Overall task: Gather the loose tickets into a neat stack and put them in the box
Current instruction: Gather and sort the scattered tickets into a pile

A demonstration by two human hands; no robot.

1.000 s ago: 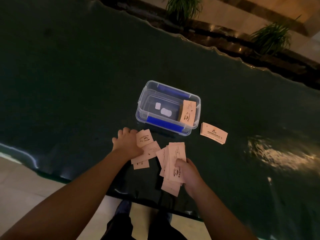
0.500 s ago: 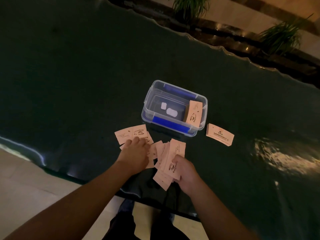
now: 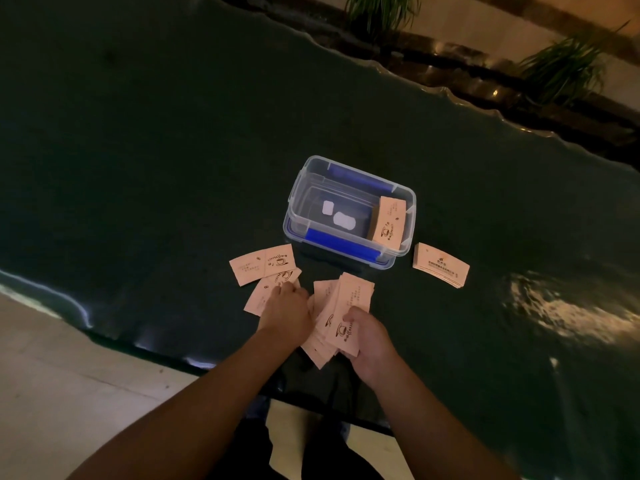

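A clear plastic box (image 3: 349,171) with blue clips stands open on the dark table, with a stack of pink tickets (image 3: 388,220) leaning against its right inner wall. My right hand (image 3: 367,337) grips a fanned bundle of pink tickets (image 3: 349,306) near the table's front edge. My left hand (image 3: 285,308) rests fingers down on a loose ticket (image 3: 263,292) just left of the bundle. One more loose ticket (image 3: 261,264) lies flat a little farther left. A separate neat stack (image 3: 440,264) lies on the table right of the box.
The dark glossy table (image 3: 173,150) has a wavy far edge and a front edge just under my wrists. Potted plants (image 3: 381,12) stand on a ledge beyond it. A light reflection (image 3: 568,306) glares at right. My legs and pale floor show below.
My left hand slid back toward the right hand, dragging loose tickets with it and uncovering one ticket at the left. The right hand's bundle stayed put.
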